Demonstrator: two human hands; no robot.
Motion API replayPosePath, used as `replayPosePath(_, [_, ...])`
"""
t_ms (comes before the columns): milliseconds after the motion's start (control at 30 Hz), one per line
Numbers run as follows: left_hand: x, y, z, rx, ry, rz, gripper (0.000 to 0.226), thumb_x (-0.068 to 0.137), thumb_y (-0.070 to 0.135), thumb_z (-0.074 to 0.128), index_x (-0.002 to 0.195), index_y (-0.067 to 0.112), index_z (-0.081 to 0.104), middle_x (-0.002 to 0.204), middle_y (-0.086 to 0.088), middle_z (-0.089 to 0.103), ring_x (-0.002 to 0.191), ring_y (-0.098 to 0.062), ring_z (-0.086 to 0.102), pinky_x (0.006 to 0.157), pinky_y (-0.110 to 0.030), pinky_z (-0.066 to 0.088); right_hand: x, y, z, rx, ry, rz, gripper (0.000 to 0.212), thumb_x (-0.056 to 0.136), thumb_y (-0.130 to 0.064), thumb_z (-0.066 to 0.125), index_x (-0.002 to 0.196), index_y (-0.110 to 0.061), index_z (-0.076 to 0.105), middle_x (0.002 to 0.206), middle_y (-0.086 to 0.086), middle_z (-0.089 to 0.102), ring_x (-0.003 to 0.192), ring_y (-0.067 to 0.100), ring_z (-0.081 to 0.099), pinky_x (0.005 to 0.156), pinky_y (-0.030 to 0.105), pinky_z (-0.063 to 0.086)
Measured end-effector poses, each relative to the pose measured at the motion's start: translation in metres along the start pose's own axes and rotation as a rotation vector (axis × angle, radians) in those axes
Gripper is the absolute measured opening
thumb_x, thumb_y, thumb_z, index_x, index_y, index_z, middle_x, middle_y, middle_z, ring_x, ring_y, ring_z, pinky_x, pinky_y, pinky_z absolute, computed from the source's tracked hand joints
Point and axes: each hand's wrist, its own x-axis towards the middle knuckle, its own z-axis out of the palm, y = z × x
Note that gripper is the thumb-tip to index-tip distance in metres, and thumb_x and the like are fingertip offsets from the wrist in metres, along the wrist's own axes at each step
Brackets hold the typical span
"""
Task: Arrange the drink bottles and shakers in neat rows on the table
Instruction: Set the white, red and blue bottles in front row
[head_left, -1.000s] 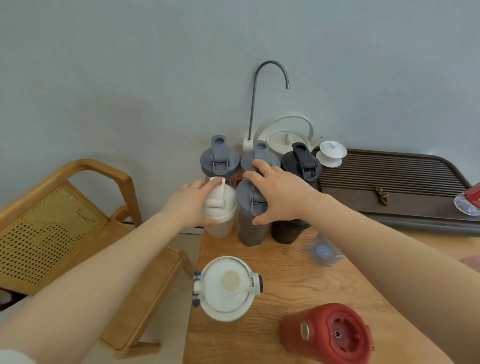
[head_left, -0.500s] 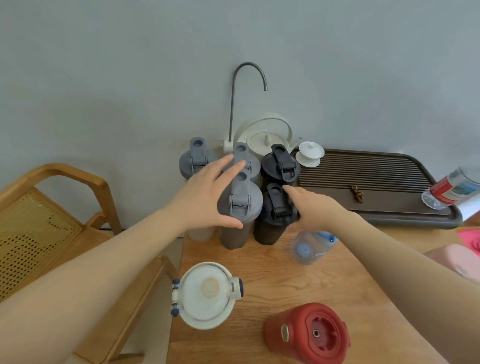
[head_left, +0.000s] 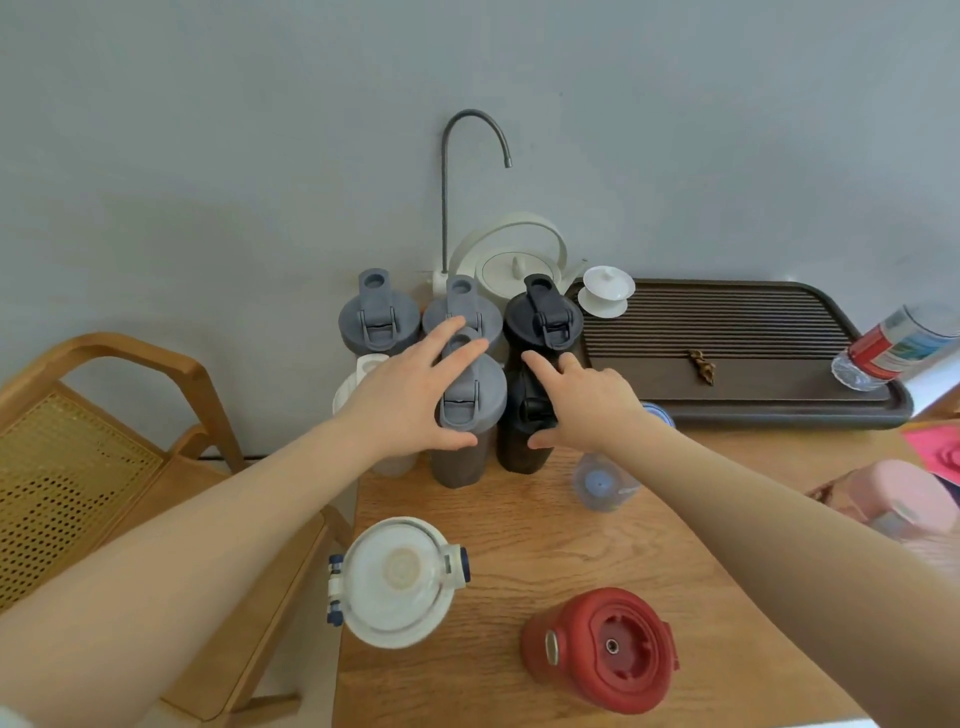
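Note:
Six shakers stand in two rows at the table's back left. The back row holds two grey-lidded shakers (head_left: 378, 312) (head_left: 462, 304) and a black shaker (head_left: 543, 317). In front, my left hand (head_left: 400, 400) wraps the lid of a grey-lidded shaker (head_left: 475, 402) and mostly hides a white-lidded shaker (head_left: 358, 384) beside it. My right hand (head_left: 587, 405) grips the top of the front black shaker (head_left: 519, 452). A small clear bottle with a blue cap (head_left: 602, 483) stands under my right wrist. A big white-lidded bottle (head_left: 397, 582) and a red bottle (head_left: 602, 649) stand nearer me.
The wooden table (head_left: 519, 525) ends at its left edge beside a rattan chair (head_left: 104, 415). A dark tea tray (head_left: 727, 332) with a white lidded cup (head_left: 608, 291) fills the back right. A white kettle (head_left: 514, 265), a water bottle lying down (head_left: 893, 348) and a pink bottle (head_left: 904, 499) are nearby.
My left hand moved from the white-lidded shaker onto the front grey-lidded shaker. My right hand moved from that grey-lidded shaker onto the front black one. The view shifted slightly right.

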Motion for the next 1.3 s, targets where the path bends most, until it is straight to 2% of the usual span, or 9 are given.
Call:
replayPosePath(100, [-0.004, 0.001, -0.003, 0.074, -0.017, 0.014, 0.107, 0.067, 0.065, 0.065, 0.147, 0.031, 0.003, 0.159, -0.003, -0.007, 0.145, -0.024, 0.005, 0.116, -0.041, 0.016, -0.017, 0.016, -0.010, 0.159, 0.159, 0.019, 0.098, 0.075, -0.060, 0.060, 0.147, -0.021, 0.007, 0.141, 0.011, 0.043, 0.129, 0.030, 0.041, 0.106, 0.045, 0.032])
replayPosePath(200, [-0.019, 0.011, -0.016, -0.071, 0.097, 0.020, 0.093, 0.069, 0.072, 0.043, 0.147, 0.028, 0.015, 0.159, -0.003, 0.002, 0.144, -0.022, 0.006, 0.114, -0.035, 0.010, -0.056, 0.032, -0.021, 0.539, 0.345, -0.026, 0.073, 0.078, -0.057, 0.054, 0.138, -0.018, 0.035, 0.134, 0.007, 0.049, 0.124, 0.024, 0.045, 0.103, 0.044, 0.039])
replayPosePath(367, [-0.062, 0.039, -0.028, -0.253, 0.061, -0.055, 0.069, 0.073, 0.064, 0.039, 0.130, 0.026, 0.049, 0.133, 0.008, 0.052, 0.116, 0.000, 0.041, 0.103, -0.021, 0.031, -0.113, 0.023, -0.020, 0.669, -0.234, -0.418, 0.048, 0.077, -0.057, 0.057, 0.118, -0.033, 0.053, 0.121, -0.010, 0.055, 0.109, 0.002, 0.053, 0.095, 0.029, 0.046])
replayPosePath(533, [-0.117, 0.075, -0.016, -0.240, 0.110, -0.224, 0.092, 0.057, 0.074, 0.043, 0.136, 0.028, 0.038, 0.142, 0.009, 0.040, 0.129, -0.005, 0.035, 0.103, -0.023, 0.027, -0.132, 0.011, -0.017, 0.696, -0.393, -0.536, 0.069, 0.075, -0.038, 0.071, 0.134, -0.027, 0.037, 0.125, -0.012, 0.048, 0.116, 0.007, 0.049, 0.102, 0.029, 0.042])
replayPosePath(633, [-0.148, 0.093, -0.003, -0.323, 0.266, -0.385, 0.104, 0.050, 0.069, 0.061, 0.139, 0.024, 0.033, 0.140, 0.015, 0.029, 0.126, 0.001, 0.024, 0.105, -0.022, 0.021, -0.154, 0.009, 0.000, 0.715, -0.299, -0.607, 0.090, 0.064, -0.038, 0.081, 0.136, -0.029, 0.028, 0.130, -0.009, 0.047, 0.120, 0.005, 0.046, 0.102, 0.020, 0.038])
replayPosePath(733, [-0.166, 0.103, 0.021, -0.380, 0.307, -0.561, 0.104, 0.058, 0.043, 0.084, 0.141, 0.019, 0.027, 0.149, 0.003, 0.024, 0.138, -0.012, 0.021, 0.114, -0.033, 0.021, -0.170, 0.004, 0.022, 0.787, -0.160, -0.606, 0.087, 0.063, -0.031, 0.084, 0.130, -0.033, 0.029, 0.127, -0.008, 0.052, 0.118, 0.006, 0.050, 0.102, 0.026, 0.041])
replayPosePath(933, [-0.163, 0.107, 0.020, -0.138, 0.121, -0.594, 0.102, 0.069, 0.041, 0.076, 0.147, 0.032, 0.011, 0.157, -0.002, 0.009, 0.140, -0.032, 0.016, 0.112, -0.045, 0.023, -0.176, -0.006, 0.032, 0.888, 0.100, -0.427, 0.066, 0.062, -0.031, 0.082, 0.115, -0.029, 0.042, 0.108, -0.008, 0.063, 0.102, 0.011, 0.060, 0.091, 0.032, 0.050])
replayPosePath(1100, [-0.156, 0.106, 0.005, 0.127, -0.069, -0.584, 0.093, 0.068, 0.058, 0.069, 0.142, 0.032, 0.018, 0.141, 0.000, 0.037, 0.122, -0.026, 0.038, 0.089, -0.039, 0.045, -0.164, -0.025, 0.028, 0.939, 0.247, -0.194, 0.066, 0.062, -0.041, 0.080, 0.116, -0.025, 0.046, 0.101, -0.011, 0.060, 0.099, 0.013, 0.060, 0.087, 0.035, 0.051])
replayPosePath(1300, [-0.146, 0.088, -0.001, 0.161, 0.017, -0.761, 0.076, 0.064, 0.066, 0.064, 0.115, 0.016, 0.036, 0.111, -0.008, 0.053, 0.101, -0.028, 0.055, 0.069, -0.034, 0.042, -0.131, -0.064, 0.006, 0.861, 0.309, -0.089, 0.066, 0.063, -0.051, 0.075, 0.115, -0.024, 0.044, 0.108, -0.006, 0.062, 0.100, 0.017, 0.059, 0.085, 0.041, 0.050])
